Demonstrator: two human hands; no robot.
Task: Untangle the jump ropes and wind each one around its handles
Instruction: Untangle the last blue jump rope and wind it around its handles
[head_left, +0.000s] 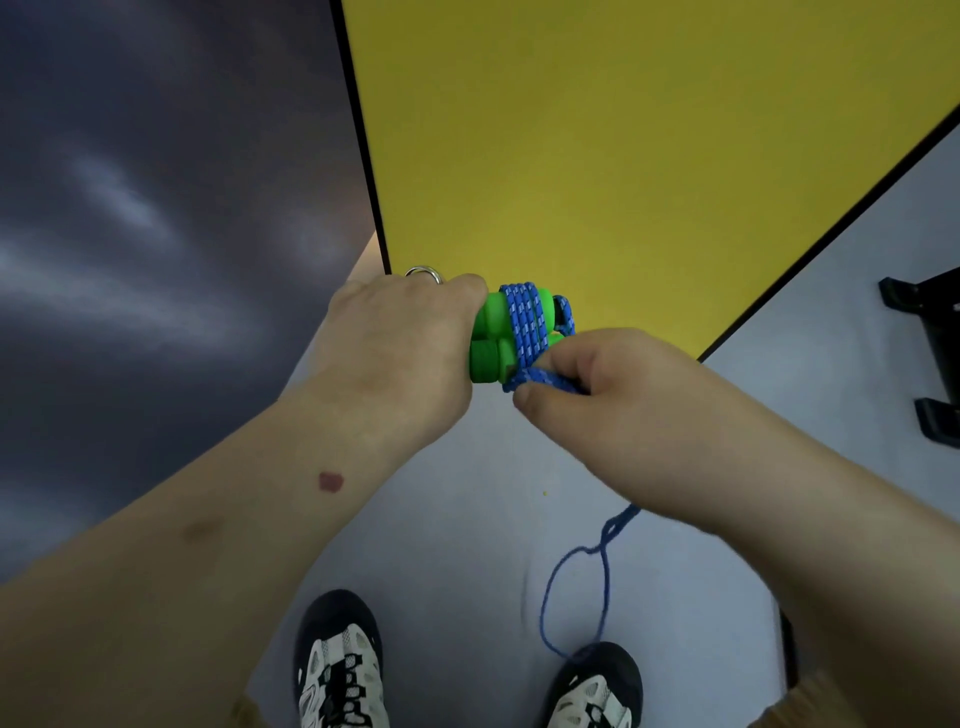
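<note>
Pale grey floor (467, 493) lying under both hands, yellow panel (597, 156) beyond them, left hand (400, 343) gripping two green handles (491, 340), right hand (597, 379) pinching one blue rope (527, 325), loose loop hanging below

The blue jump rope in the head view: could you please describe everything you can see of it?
The blue braided jump rope with white flecks looks like woven cord. Several turns lie side by side around the pair of bright green plastic handles, which the left hand grips. The right hand pinches the next stretch just below the handles. From under that hand the unwound remainder hangs down in a loose loop towards the floor, ending near the right shoe.
</note>
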